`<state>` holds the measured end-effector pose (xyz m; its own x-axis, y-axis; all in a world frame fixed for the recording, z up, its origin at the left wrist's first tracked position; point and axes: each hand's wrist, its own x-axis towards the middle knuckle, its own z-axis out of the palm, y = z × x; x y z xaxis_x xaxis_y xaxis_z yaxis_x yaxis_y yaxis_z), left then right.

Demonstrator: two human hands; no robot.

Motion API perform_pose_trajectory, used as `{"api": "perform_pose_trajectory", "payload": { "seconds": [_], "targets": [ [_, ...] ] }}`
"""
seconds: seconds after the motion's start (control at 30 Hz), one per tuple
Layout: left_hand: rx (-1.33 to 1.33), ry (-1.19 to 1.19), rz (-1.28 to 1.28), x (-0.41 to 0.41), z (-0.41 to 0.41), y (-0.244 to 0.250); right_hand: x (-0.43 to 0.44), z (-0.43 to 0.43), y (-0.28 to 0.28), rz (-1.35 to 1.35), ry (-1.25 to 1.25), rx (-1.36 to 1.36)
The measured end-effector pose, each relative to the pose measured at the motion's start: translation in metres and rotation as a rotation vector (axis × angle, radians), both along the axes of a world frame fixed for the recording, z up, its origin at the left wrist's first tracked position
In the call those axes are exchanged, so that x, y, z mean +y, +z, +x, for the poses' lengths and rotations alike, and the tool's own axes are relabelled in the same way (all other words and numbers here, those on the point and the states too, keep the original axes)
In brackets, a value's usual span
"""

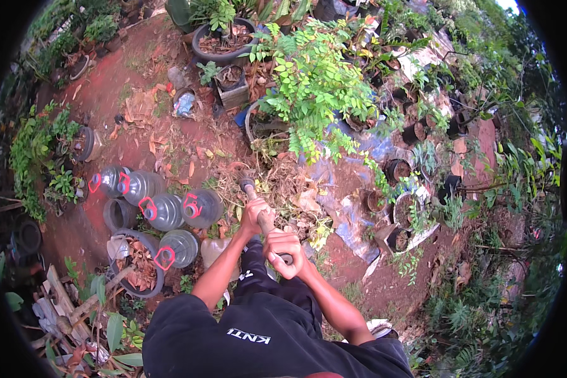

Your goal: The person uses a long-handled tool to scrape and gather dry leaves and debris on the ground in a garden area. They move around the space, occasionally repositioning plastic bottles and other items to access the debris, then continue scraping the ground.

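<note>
Both of my hands grip a long-handled digging tool by its wooden shaft (pixel 266 221), which slants away from my body. My left hand (pixel 255 215) wraps around the shaft farther down. Closer to my body, my right hand (pixel 284 250) closes over the upper end, where a dark rounded grip end (pixel 287 259) shows beneath the fingers. A dark socket (pixel 246 183) sits at the far end of the shaft, among dry grass and leaf litter (pixel 283 182). The tool's working end cannot be made out there.
Several clear plastic jugs (pixel 202 208) with red handles stand to my left. Near them is a round planter (pixel 158 279) holding dry leaves. A leafy green plant (pixel 312 80) spreads ahead. Blue sheeting (pixel 354 236) and small pots (pixel 399 170) lie to the right.
</note>
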<state>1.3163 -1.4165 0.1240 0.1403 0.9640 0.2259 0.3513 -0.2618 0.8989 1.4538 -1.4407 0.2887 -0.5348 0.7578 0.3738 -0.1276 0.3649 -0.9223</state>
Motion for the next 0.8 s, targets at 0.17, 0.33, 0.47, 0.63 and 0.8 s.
{"api": "perform_pose_trajectory", "payload": {
  "seconds": [0.17, 0.33, 0.47, 0.63, 0.8],
  "targets": [
    [-0.04, 0.178, -0.154, 0.027, -0.014, -0.091, 0.026, -0.017, -0.106, 0.032, 0.049, -0.12],
    [-0.117, 0.152, 0.003, 0.018, 0.015, -0.162, 0.003, -0.022, -0.17, 0.18, -0.034, -0.118],
    [-0.019, 0.129, -0.066, -0.016, 0.048, -0.167, -0.023, 0.019, -0.148, 0.1, 0.029, -0.218],
    [-0.067, 0.078, -0.056, -0.079, 0.119, -0.165, -0.082, 0.084, -0.156, 0.118, 0.096, -0.205],
    [-0.076, 0.06, -0.063, -0.128, 0.182, -0.149, -0.141, 0.158, -0.147, 0.113, 0.123, -0.211]
  ]
}}
